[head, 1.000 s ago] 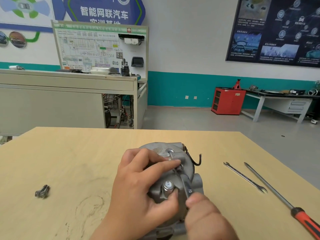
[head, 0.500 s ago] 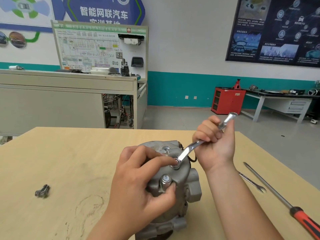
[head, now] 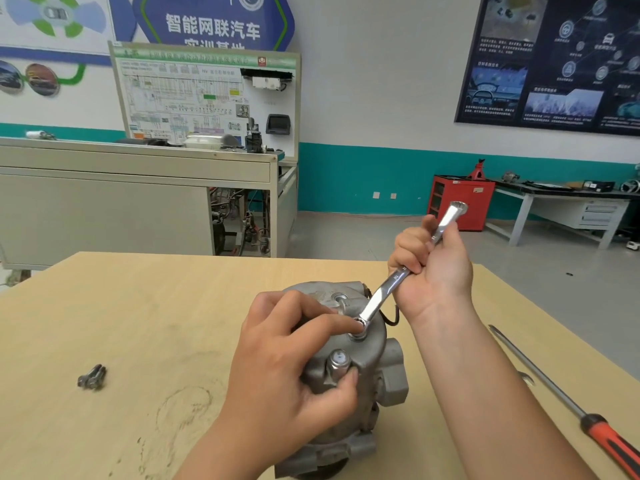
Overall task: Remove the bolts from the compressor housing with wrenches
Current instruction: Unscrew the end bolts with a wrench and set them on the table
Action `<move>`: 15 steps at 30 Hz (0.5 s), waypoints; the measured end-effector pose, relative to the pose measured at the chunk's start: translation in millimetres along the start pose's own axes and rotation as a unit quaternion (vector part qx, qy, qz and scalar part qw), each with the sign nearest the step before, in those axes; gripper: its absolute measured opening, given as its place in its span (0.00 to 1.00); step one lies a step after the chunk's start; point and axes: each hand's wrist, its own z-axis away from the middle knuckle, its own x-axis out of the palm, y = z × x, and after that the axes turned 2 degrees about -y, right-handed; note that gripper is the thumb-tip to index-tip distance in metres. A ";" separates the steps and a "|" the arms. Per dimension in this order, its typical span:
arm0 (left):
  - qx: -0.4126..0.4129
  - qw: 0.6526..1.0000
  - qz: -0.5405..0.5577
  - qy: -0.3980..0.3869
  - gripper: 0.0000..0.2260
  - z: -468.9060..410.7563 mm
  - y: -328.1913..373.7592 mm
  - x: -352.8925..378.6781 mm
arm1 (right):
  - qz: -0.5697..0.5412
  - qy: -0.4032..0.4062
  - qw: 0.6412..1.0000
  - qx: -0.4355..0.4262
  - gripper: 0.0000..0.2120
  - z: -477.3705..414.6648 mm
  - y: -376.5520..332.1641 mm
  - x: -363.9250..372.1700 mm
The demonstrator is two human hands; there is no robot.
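Compressor housing [head: 372, 355] stands on end at the near side of the wooden table [head: 138, 306]. It is a cast-metal lump that looks heavy and rigid, yet likely to twist under wrench load, so it wants bracing round its body. The left hand [head: 291, 368] grips it there, forefinger by the ring of the wrench [head: 384, 292] seated on a bolt [head: 358, 337]. The right hand [head: 436, 271] is fisted round the wrench shank. A screwdriver [head: 554, 393] lies well apart on the right.
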 end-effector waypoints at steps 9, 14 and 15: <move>-0.008 1.000 0.007 -0.011 0.13 -0.5 -0.8 -1.4 | 0.016 0.007 1.000 0.004 0.21 -2.9 2.6 3.7; 0.001 1.000 0.006 -0.010 0.13 0.6 0.9 -1.2 | -0.020 -0.031 0.999 0.010 0.20 -0.2 1.1 -0.7; 0.003 1.000 0.006 -0.009 0.13 0.6 1.1 -1.2 | -0.026 -0.040 0.999 0.010 0.20 0.3 1.0 -1.7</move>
